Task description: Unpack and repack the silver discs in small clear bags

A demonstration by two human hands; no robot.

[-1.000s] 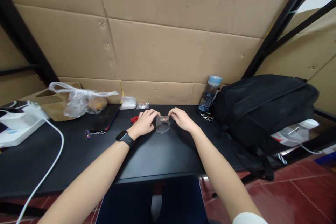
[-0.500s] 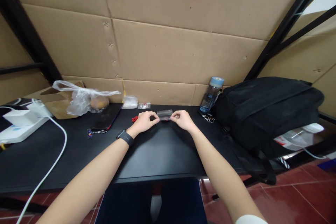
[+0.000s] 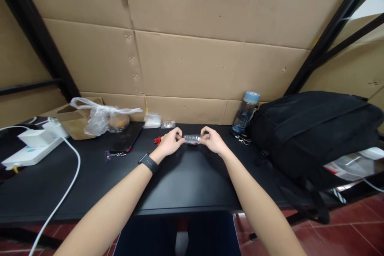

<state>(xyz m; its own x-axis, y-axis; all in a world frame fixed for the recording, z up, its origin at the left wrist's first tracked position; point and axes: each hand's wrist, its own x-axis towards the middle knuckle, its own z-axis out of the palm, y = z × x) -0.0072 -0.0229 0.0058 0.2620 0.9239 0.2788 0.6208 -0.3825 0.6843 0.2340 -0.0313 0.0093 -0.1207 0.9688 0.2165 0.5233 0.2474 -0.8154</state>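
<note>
A small clear plastic bag (image 3: 192,139) is held between both hands just above the black table (image 3: 186,176), near its far edge. My left hand (image 3: 171,142) pinches the bag's left end; a black watch sits on that wrist. My right hand (image 3: 211,140) pinches the right end. The bag looks folded or rolled into a narrow strip. Small red pieces (image 3: 157,141) lie on the table just left of my left hand.
A clear packet (image 3: 168,124) and a white packet (image 3: 152,120) lie by the cardboard wall. A phone (image 3: 126,140) with a keychain, a plastic bag with a bun (image 3: 105,119) and a white power strip (image 3: 30,144) are at left. A water bottle (image 3: 245,113), keys and a black backpack (image 3: 315,132) are at right.
The bag hung open below my fingers with a red piece at its top; both hands have since lifted and flattened it into a narrow strip held between them.
</note>
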